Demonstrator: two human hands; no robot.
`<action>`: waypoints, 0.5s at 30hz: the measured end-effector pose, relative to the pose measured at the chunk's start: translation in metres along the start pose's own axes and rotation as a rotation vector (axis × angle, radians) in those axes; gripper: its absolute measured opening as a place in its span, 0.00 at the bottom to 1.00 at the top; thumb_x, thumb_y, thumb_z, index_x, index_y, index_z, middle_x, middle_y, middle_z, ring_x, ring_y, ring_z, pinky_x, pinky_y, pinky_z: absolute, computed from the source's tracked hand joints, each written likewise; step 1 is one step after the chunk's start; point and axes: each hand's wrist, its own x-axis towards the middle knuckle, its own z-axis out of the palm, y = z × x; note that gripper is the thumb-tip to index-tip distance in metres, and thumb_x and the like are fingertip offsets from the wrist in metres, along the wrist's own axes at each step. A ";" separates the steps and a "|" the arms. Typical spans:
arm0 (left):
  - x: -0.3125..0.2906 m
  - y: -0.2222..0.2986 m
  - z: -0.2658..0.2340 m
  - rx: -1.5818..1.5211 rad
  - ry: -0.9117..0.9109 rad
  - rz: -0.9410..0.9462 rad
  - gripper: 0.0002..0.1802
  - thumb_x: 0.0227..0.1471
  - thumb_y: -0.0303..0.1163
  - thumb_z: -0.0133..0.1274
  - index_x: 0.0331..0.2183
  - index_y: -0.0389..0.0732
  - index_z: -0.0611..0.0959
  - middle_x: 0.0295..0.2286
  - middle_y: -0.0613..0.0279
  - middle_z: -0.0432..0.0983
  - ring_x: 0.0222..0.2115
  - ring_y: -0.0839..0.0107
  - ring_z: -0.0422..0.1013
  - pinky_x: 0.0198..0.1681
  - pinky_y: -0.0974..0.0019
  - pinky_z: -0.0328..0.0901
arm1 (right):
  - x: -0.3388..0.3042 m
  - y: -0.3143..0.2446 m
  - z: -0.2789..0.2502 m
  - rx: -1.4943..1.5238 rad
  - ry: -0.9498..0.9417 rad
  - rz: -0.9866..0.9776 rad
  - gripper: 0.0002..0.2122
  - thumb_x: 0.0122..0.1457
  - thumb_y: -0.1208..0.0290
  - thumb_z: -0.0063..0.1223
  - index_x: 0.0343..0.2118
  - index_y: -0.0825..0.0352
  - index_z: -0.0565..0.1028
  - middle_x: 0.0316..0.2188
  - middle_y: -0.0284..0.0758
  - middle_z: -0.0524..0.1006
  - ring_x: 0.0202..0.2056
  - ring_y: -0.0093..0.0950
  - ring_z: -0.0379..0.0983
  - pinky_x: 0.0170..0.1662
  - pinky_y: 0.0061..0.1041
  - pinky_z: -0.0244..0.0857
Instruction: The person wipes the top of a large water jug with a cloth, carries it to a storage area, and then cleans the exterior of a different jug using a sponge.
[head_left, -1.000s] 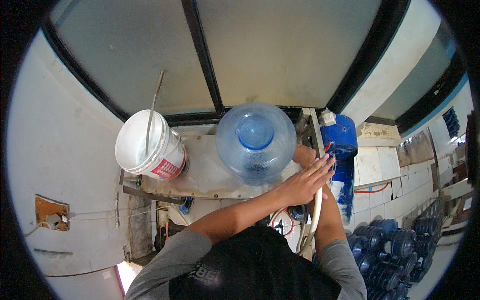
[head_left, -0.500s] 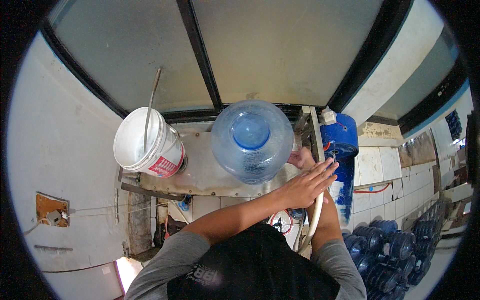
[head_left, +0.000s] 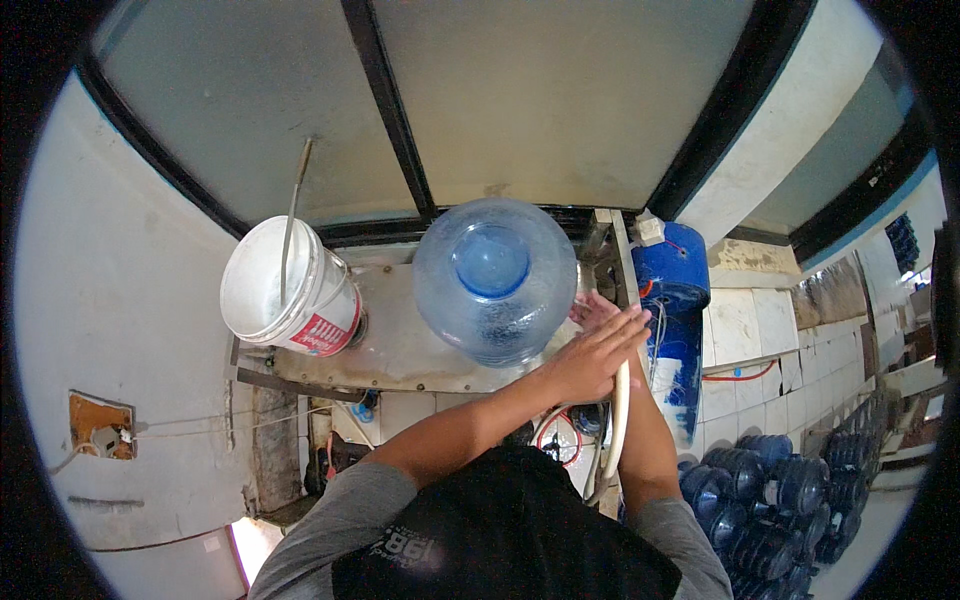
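A clear blue water jug (head_left: 495,285) stands on a metal bench, with a blue cap or raised round top uppermost. My left hand (head_left: 600,355) reaches across to the jug's right side, over my right arm. Under its palm is the upper part of a cream hose (head_left: 620,430), which it grips while its fingers stay fairly straight; the hose's end is hidden. My right hand (head_left: 594,308) lies partly behind the left one, close against the jug's right side. Its visible fingers are apart and I see nothing in them.
A white bucket (head_left: 270,280) with a long metal rod (head_left: 297,205) in it stands at the bench's left end. Right of the bench frame (head_left: 626,260) is a blue drum (head_left: 670,275). Many stacked blue jugs (head_left: 765,500) fill the lower right. Frosted glass panels rise behind.
My left hand and the hose have shifted slightly left, nearer the jug. The right hand's fingers show more plainly beside it. The whole view has moved a little.
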 end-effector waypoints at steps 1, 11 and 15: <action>-0.002 -0.005 0.003 0.011 -0.009 -0.023 0.41 0.57 0.48 0.57 0.60 0.26 0.67 0.64 0.38 0.56 0.68 0.46 0.49 0.70 0.48 0.45 | -0.021 -0.009 -0.001 0.131 -0.056 -0.003 0.21 0.66 0.47 0.47 0.47 0.61 0.73 0.37 0.35 0.77 0.34 0.29 0.75 0.38 0.30 0.73; -0.025 -0.058 0.059 -0.412 0.047 -0.624 0.48 0.40 0.28 0.68 0.62 0.42 0.67 0.61 0.47 0.63 0.63 0.54 0.60 0.64 0.53 0.59 | -0.192 -0.068 -0.008 -0.718 0.077 -0.186 0.22 0.67 0.73 0.50 0.64 0.63 0.65 0.30 0.35 0.78 0.18 0.17 0.67 0.19 0.19 0.60; -0.043 -0.107 0.133 -1.270 0.369 -1.218 0.28 0.60 0.40 0.52 0.57 0.35 0.71 0.53 0.50 0.73 0.48 0.55 0.75 0.45 0.58 0.73 | -0.199 -0.080 -0.004 -0.873 0.085 -0.309 0.21 0.68 0.72 0.48 0.64 0.63 0.68 0.24 0.30 0.75 0.15 0.13 0.64 0.18 0.17 0.59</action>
